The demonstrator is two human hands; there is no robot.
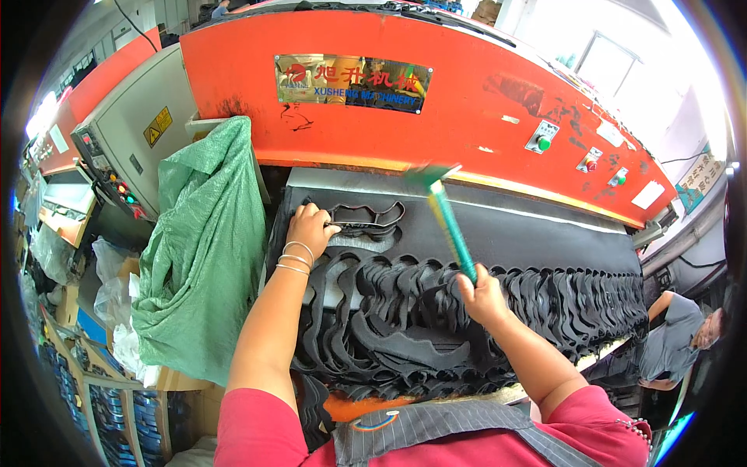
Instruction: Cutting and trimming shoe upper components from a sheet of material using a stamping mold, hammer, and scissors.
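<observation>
At the left end of a black sheet [510, 233], my left hand [310, 228] has its fingers closed on the left end of a thin-walled, wavy metal cutting die [364, 225]. The die rests on the material beside a cut-out gap that bares a grey surface. My right hand [484, 296] is wrapped round the lower handle of a green and yellow hammer [453, 226]. Raised over the sheet, to the right of the die, the hammer has a head smeared by motion. Many curved black offcut strips [545, 303] lie heaped along the near side, below both hands.
Behind the sheet stands a long red-orange machine [467, 86] with push buttons [543, 144]. A green cloth [198, 257] drapes something at the left, near a grey control box [144, 128]. Another person [673, 338] is at the far right. Shelves [124, 405] hold blue items lower left.
</observation>
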